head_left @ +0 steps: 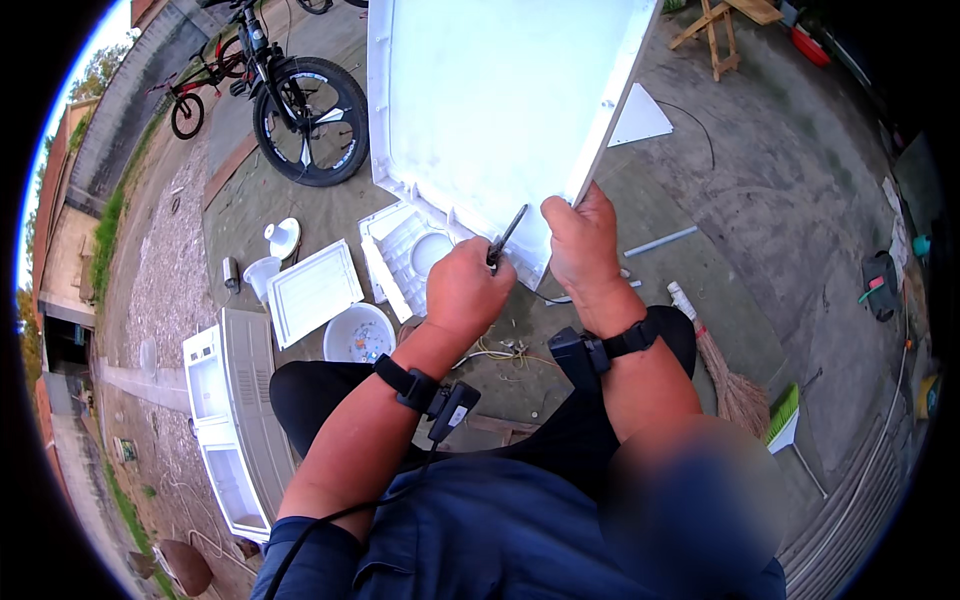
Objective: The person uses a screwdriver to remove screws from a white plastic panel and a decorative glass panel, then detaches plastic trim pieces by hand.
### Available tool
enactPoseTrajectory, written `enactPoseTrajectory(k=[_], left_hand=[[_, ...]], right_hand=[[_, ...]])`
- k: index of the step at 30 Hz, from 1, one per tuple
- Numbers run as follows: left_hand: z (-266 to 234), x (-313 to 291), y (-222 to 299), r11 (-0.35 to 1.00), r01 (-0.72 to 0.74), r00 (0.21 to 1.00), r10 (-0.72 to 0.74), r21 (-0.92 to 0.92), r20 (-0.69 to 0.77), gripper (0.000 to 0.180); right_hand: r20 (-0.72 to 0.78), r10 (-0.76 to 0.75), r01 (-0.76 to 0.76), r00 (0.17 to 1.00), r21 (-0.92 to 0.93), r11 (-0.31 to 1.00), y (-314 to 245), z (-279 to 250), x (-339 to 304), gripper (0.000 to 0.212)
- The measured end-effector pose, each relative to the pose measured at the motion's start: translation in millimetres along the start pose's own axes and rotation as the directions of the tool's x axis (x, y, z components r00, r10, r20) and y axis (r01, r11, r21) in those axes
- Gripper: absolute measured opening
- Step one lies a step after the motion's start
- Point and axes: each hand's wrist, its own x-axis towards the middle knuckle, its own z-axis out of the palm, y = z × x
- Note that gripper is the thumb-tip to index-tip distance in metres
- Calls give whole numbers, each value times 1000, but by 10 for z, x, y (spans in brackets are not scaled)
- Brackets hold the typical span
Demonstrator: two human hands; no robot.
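Note:
A large white plastic panel [510,90] with a raised rim stands tilted up in front of me. My right hand [583,235] grips its lower right corner, thumb on the inner face. My left hand [463,290] is closed round a screwdriver [511,230], whose dark shaft points up and right across the panel's lower edge. The fist hides most of the handle. Behind the panel's lower left edge lies a white moulded plastic part [398,245] with a round opening, partly covered by the panel.
To my left are a flat white lid [315,295], a white bowl [358,335] holding small parts, and a white two-tub casing [240,410]. A bicycle [310,120] stands at the far left. On the right lie a straw broom [730,375], a green brush [785,415] and a grey pipe [660,241].

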Motion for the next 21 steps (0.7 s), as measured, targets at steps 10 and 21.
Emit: enactPoseTrajectory(k=[10, 21], left_hand=[[-423, -21, -518, 996, 29, 996, -36, -82, -79, 26], [-1665, -335, -1921, 797, 376, 926, -304, 472, -224, 27]], right_hand=[[-53, -50, 46, 997, -86, 995, -57, -45, 50, 25], [54, 132, -139, 990, 161, 977, -270, -69, 77, 48]])
